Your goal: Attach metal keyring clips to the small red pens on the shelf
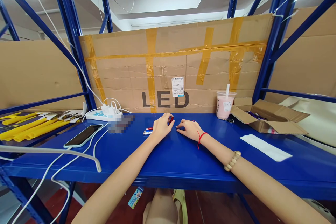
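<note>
Both my hands rest near the back middle of the blue shelf top [183, 161]. My left hand [162, 126] is curled around a small red object [171, 119] that I cannot name. Just left of it lie two or three small pens or markers [147, 131]. My right hand [189, 129] lies knuckles up with its fingers bent, pinching something small and dark at its fingertips [179, 127]; what it is I cannot make out. A red string and a bead bracelet [232, 160] are on the right wrist and forearm.
A taped cardboard sheet marked LED [165, 99] walls the back. A pink drink cup with a straw [225, 104] and an open cardboard box [267, 116] stand at right, with a white strip [265, 147] in front. At left: a phone [83, 135], a power strip [103, 113], white cables, yellow tools [31, 127].
</note>
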Available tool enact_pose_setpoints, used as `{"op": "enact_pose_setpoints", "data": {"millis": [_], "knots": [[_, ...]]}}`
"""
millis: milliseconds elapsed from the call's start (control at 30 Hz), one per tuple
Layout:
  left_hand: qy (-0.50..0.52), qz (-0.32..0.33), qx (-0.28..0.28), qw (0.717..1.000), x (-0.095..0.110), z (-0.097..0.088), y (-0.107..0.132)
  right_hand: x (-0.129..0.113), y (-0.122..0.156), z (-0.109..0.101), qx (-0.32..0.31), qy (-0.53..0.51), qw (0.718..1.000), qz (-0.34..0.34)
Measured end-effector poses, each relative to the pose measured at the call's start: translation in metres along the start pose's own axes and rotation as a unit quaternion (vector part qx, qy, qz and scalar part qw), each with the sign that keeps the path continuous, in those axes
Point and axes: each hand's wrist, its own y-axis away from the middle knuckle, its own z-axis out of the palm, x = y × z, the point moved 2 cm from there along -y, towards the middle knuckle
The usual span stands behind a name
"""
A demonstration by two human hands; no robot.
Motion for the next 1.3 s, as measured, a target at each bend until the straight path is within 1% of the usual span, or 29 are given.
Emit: {"op": "enact_pose_setpoints", "data": {"millis": [167, 467, 633, 833, 1033, 1167, 1300], "knots": [[-0.001, -0.004, -0.006, 1.0, 0.0, 0.001, 0.0, 0.0, 0.0, -0.002, -0.007, 0.007, 1.0, 0.004], [-0.012, -0.008, -0.009, 1.0, 0.0, 0.001, 0.0, 0.0, 0.001, -0.006, 0.011, -0.003, 0.999, 0.039], [-0.026, -0.015, -0.029, 0.999, 0.0, 0.0, 0.0, 0.002, 0.0, -0.004, 0.004, 0.0, 0.998, 0.065], [-0.025, -0.008, -0.046, 0.999, 0.001, 0.0, 0.001, 0.006, -0.001, -0.001, 0.004, -0.004, 0.999, 0.054], [-0.022, -0.016, -0.063, 0.998, 0.001, 0.001, 0.0, 0.009, -0.001, 0.002, 0.021, -0.065, 0.995, 0.072], [-0.018, -0.009, -0.077, 0.997, 0.001, 0.001, 0.0, 0.013, -0.001, 0.005, 0.031, -0.107, 0.99, 0.085], [-0.022, -0.004, -0.094, 0.995, 0.001, 0.0, 0.0, 0.013, -0.002, 0.007, 0.031, -0.125, 0.988, 0.08]]}}
